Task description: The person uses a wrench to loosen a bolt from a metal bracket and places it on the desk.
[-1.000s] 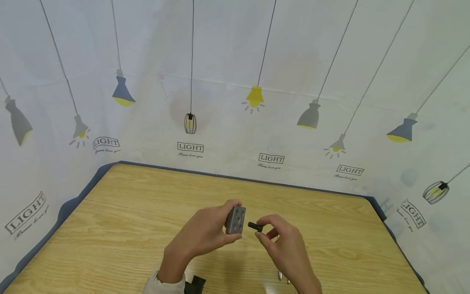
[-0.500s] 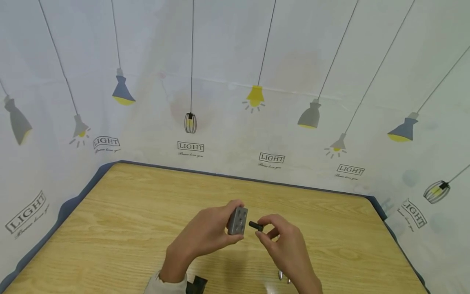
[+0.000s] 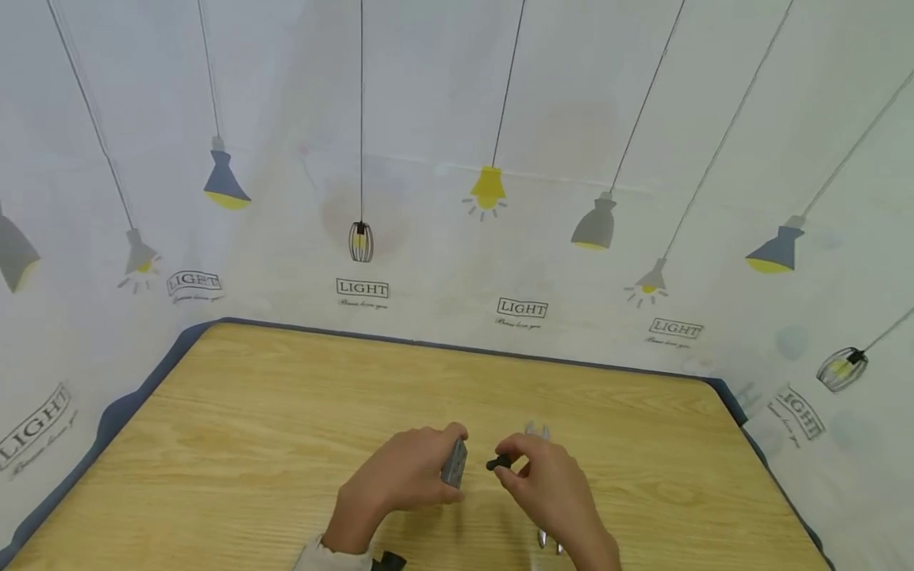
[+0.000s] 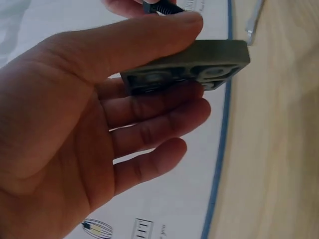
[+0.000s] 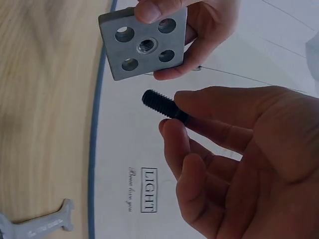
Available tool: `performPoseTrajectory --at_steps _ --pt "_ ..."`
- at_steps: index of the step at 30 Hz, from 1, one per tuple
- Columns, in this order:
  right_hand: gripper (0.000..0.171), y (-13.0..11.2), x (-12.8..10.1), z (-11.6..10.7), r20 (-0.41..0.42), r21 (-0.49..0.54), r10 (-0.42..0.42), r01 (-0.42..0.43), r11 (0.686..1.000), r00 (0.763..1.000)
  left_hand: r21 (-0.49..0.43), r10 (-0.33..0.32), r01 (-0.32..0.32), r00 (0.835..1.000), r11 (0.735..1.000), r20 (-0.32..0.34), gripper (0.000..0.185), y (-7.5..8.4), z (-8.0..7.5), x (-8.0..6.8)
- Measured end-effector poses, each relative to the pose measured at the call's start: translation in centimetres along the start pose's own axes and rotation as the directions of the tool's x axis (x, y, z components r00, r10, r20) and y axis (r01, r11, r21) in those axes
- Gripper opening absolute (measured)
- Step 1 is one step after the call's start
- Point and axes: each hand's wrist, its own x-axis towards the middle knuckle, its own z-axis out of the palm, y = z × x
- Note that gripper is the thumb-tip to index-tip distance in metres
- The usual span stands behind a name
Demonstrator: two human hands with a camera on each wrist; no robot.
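Observation:
My left hand [image 3: 403,472] grips a square grey metal plate [image 5: 149,62] by its edges, thumb on one side and fingers on the other. The plate has a threaded hole in its middle and a plain hole near each corner. Facing it, my right hand [image 3: 553,480] pinches a black bolt [image 5: 160,103] between thumb and fingers. The bolt's threaded end sticks out toward the plate, with a small gap between them. Fingertips cover the bolt's head in the right wrist view. Both hands are raised over the table.
Two silver open-ended wrenches [image 3: 545,539] lie on the wooden table [image 3: 321,396], partly behind my right hand. A black object [image 3: 389,561] is cut off at the bottom edge beside the left sleeve. White lamp-printed sheeting [image 3: 428,238] surrounds the table.
Both hands sit slightly lower in the head view. The plate has tilted and shows less of its holed face. The bolt has turned a little. The wrenches' far ends have come into view.

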Motion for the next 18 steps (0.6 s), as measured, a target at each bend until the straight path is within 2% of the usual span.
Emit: performPoseTrajectory --at_steps 4,11,18 --pt "0.015 0.6 0.4 0.6 0.016 -0.043 -0.010 0.011 0.999 1.000 -0.031 -0.054 0.054 0.999 0.998 0.001 0.069 -0.8 0.6 0.4" --pt "0.015 1.6 1.0 1.7 0.054 -0.069 0.014 -0.011 0.998 0.998 -0.077 -0.077 0.078 0.997 0.994 0.013 0.071 -1.8 2.1 1.2" --pt "0.015 2.7 1.3 3.2 0.060 -0.122 0.056 -0.049 0.991 0.997 -0.177 -0.102 0.107 0.994 0.978 0.037 0.070 -2.2 3.1 1.5"
